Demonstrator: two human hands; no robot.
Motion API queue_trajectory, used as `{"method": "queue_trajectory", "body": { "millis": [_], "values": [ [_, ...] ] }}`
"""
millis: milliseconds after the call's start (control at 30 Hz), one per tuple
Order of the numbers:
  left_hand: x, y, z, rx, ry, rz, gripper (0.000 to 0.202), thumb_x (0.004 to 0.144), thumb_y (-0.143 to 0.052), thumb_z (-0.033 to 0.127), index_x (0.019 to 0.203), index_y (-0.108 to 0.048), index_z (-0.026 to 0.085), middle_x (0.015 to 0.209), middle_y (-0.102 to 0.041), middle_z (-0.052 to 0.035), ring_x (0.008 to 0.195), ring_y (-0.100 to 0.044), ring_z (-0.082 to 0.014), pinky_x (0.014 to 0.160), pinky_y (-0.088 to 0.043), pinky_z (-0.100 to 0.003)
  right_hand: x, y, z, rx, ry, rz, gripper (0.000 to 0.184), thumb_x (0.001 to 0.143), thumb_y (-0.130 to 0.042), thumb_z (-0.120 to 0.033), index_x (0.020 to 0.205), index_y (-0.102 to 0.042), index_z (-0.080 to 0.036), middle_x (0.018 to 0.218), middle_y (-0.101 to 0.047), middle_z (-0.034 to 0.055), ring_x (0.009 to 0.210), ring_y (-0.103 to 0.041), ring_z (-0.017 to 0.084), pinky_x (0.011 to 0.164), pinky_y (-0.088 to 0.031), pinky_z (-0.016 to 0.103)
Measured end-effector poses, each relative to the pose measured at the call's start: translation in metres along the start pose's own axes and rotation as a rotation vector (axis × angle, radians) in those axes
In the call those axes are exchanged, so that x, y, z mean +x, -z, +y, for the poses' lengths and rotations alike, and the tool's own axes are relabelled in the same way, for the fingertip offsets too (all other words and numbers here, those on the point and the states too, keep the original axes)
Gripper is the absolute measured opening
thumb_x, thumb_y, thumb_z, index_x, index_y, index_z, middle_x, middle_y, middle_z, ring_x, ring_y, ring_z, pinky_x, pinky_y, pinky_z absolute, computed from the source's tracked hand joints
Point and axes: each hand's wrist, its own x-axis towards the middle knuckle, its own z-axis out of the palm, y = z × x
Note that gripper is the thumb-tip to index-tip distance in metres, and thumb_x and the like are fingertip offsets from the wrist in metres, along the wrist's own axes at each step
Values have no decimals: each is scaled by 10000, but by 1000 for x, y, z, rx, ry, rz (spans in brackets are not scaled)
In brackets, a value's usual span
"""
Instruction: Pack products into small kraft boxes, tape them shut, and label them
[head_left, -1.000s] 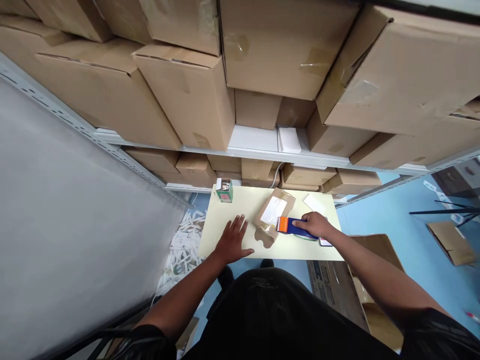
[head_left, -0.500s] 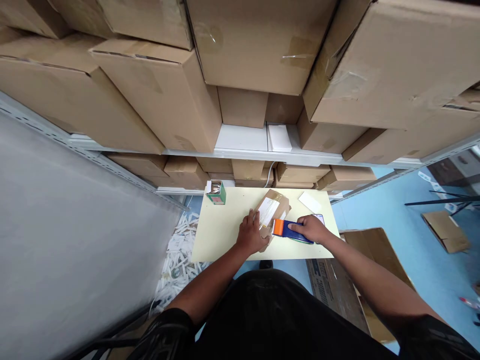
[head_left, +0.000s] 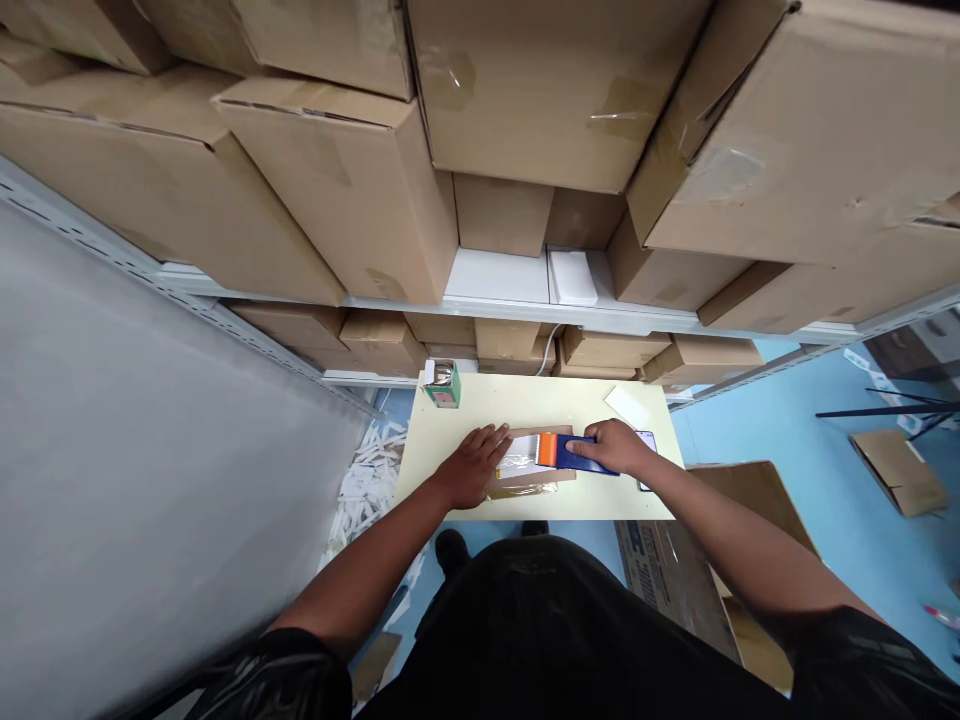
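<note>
A small cardboard box [head_left: 566,474] lies flat on the pale yellow table [head_left: 427,468], with a white label [head_left: 517,456] and shiny clear tape on its top. My left hand [head_left: 471,466] rests on the box's left end, fingers stretched out and holding nothing. In my right hand [head_left: 613,445] is a blue and orange tape dispenser [head_left: 589,457], gripped by its blue body. Its orange head is over the label, touching or very near the box top. The dispenser hides part of the box's right side.
On the table are a small green box [head_left: 444,388] at the back left, a white card [head_left: 625,407] and a phone [head_left: 646,440] at the right. Shelves with cardboard boxes [head_left: 510,120] rise behind. Paper strips [head_left: 371,470] lie on the floor at left, an open carton [head_left: 739,495] at right.
The box has turned from slanted to lengthwise along the table. My left hand has moved left and flattened on its end. The tape dispenser is now over the label.
</note>
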Motion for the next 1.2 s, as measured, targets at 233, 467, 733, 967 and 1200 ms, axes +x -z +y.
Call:
{"method": "queue_trajectory", "body": {
  "millis": [233, 467, 733, 967, 1200],
  "values": [
    [13, -19, -14, -42, 42, -23, 1052, 669, -697, 286, 1629, -281, 182, 1723, -167, -133, 1578, -153, -392, 1266, -158, -543, 21, -21, 3, -106, -7, -15, 607, 892, -521, -749, 616, -629, -220, 605, -632, 36, 633, -577, 180, 573, -290, 289],
    [25, -20, -9, -35, 139, 22, 1040, 700, -780, 552, 1587, -367, 201, 1678, -301, -149, 1540, -247, -408, 1261, -150, -567, 31, -24, 11, -60, -42, -17, 634, 873, -510, -784, 619, -634, -217, 614, -640, 40, 626, -578, 180, 569, -309, 284],
    [27, -27, -11, -44, 135, 41, 1118, 703, -776, 559, 1624, -280, 163, 1660, -331, -165, 1509, -302, -406, 1247, -221, -533, 9, 12, 60, 67, -129, -32, 620, 839, -538, -774, 624, -659, -205, 579, -629, 28, 590, -556, 173, 570, -319, 288],
    [27, -28, -14, -40, 103, 64, 1082, 713, -779, 577, 1603, -329, 157, 1657, -335, -169, 1504, -306, -415, 1254, -225, -532, -12, 35, 147, -140, -212, -57, 666, 864, -493, -805, 682, -703, -200, 676, -702, 96, 670, -629, 226, 613, -344, 313],
    [28, -29, -14, -17, 122, 45, 1094, 718, -761, 633, 1606, -327, 165, 1663, -328, -162, 1515, -295, -411, 1257, -228, -530, 44, -24, 106, -314, -225, -94, 686, 857, -524, -804, 874, -779, -168, 983, -757, 205, 946, -705, 324, 739, -452, 349]
  ]
}}
